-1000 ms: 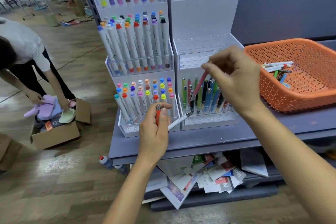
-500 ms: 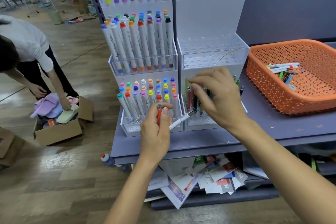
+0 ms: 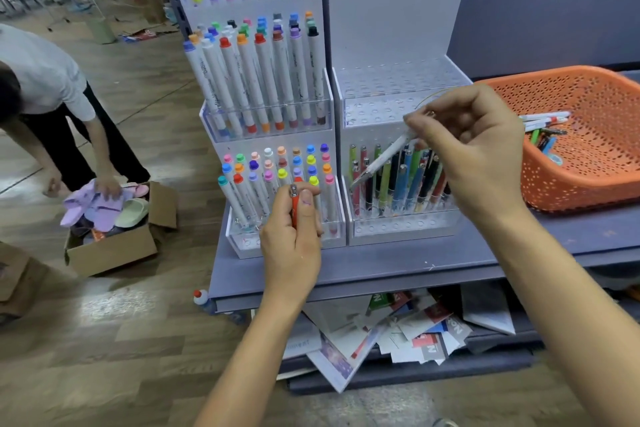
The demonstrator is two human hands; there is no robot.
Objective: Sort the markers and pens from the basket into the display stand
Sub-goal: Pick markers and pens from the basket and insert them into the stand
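Grey table (image 3: 381, 265), wood floor (image 3: 121, 340) around it. My left hand (image 3: 294, 239) grips an orange pen (image 3: 294, 208). My right hand (image 3: 478, 152) pinches a white pen (image 3: 384, 158) over the stand (image 3: 398, 28), whose upper right tiers are bare. Beyond, the basket (image 3: 588, 184) holds a few pens (image 3: 545, 120), so I judge the job nearly done.
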